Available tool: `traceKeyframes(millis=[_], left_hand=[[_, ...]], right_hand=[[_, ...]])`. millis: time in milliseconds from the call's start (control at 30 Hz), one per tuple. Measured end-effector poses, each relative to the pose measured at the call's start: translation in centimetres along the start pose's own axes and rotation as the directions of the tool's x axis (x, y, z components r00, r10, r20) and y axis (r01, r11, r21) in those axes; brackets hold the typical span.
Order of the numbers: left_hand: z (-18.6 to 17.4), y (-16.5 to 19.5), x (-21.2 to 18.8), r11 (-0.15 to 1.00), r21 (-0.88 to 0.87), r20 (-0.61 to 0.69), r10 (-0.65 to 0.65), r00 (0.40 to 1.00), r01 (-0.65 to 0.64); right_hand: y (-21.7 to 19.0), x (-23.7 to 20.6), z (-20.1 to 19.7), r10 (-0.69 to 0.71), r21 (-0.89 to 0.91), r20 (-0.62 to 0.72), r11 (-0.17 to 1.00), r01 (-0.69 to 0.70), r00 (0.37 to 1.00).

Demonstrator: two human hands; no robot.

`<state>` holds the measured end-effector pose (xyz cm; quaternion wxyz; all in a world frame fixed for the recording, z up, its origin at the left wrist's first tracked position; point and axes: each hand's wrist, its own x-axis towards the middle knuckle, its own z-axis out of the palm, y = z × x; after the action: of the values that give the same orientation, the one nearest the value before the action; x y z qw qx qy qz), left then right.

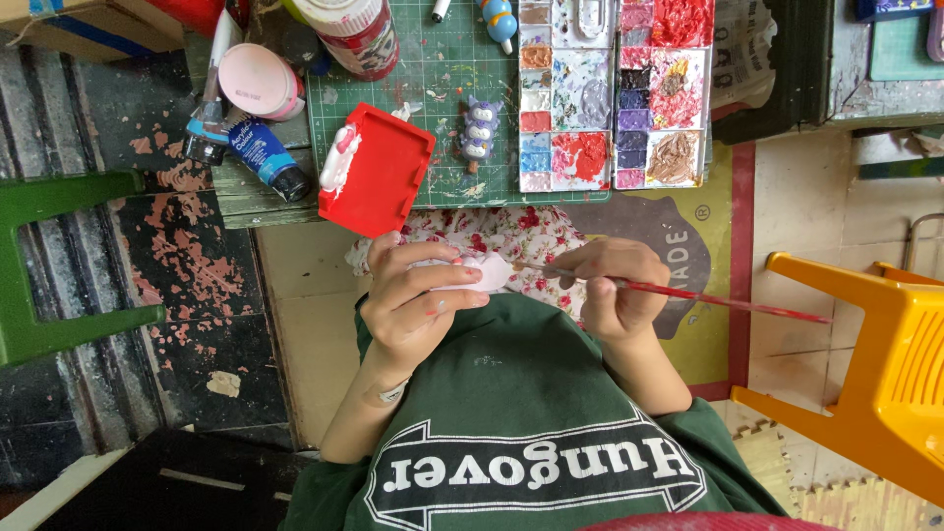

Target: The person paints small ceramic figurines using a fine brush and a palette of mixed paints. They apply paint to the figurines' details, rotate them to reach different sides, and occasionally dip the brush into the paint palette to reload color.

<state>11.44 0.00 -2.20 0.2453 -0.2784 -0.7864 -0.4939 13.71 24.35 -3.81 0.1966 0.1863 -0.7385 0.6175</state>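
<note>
Figurine (489,272) mostly hidden in left hand (418,300); brush (678,291) tip obscured.

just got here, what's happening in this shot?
A person is painting a small pale figurine. The left hand holds it, and the right hand holds a red-handled brush with the tip at the figurine. On the green mat sit a paint palette, a red tray and a purple figurine.

Worn dark floor – green chair (44,265) left, orange chair (875,374) rt.
</note>
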Motion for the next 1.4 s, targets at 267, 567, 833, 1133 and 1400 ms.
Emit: traceKeyframes(millis=[267, 567, 833, 1133, 1400], left_hand=[[-0.2, -0.2, -0.2, 1.0, 0.001, 0.01, 0.0, 1.0, 0.0], [-0.2, 0.0, -0.3, 0.999, -0.009, 0.006, -0.039, 0.999, 0.039], [0.0, -0.1, -0.2, 0.998, -0.014, -0.001, -0.054, 0.999, 0.054], [0.0, -0.3, -0.2, 0.996, -0.04, -0.019, -0.075, 0.997, 0.074], [0.2, 0.0, -0.4, 0.997, -0.037, -0.004, -0.06, 0.998, 0.06]], right_hand=[[-0.3, 0.6, 0.1, -0.063, -0.083, 0.036, 0.994, 0.066, 0.997], [-0.2, 0.9, 0.2, -0.097, -0.085, 0.013, 0.992, 0.098, 0.995], [0.1, 0.9, 0.2, -0.14, -0.071, 0.037, 0.987, 0.142, 0.99], [0.8, -0.1, -0.6, 0.028, 0.105, -0.151, 0.994, -0.012, 0.988], [0.4, 0.8, 0.4, -0.234, -0.058, 0.028, 0.97, 0.236, 0.972]])
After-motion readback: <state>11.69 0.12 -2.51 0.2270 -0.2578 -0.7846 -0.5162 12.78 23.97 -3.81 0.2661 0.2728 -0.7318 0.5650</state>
